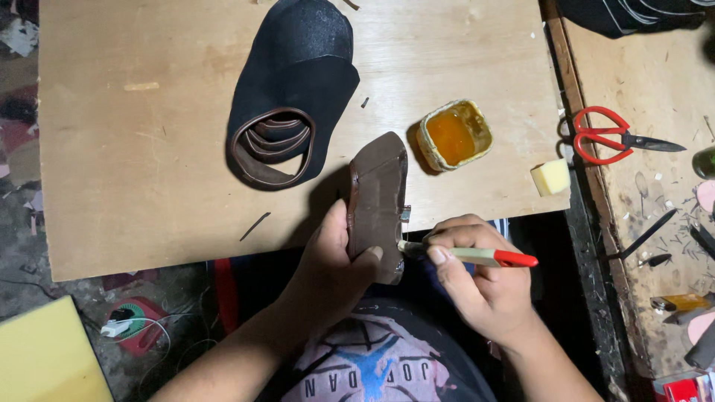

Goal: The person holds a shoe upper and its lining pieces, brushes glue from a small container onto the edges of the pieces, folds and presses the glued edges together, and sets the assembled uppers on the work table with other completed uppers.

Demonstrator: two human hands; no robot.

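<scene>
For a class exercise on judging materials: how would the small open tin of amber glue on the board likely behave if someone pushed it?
The glue tin looks shallow and squat, so it would probably slide on the wooden board rather than tip. It has no lid, so a sharp push might slop the amber glue over its rim.

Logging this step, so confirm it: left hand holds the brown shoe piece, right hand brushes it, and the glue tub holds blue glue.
Wrong on one point: the head view shows amber-orange glue in the glue tub, not blue. The left hand does hold the brown shoe piece, and the right hand works the brush.
</scene>
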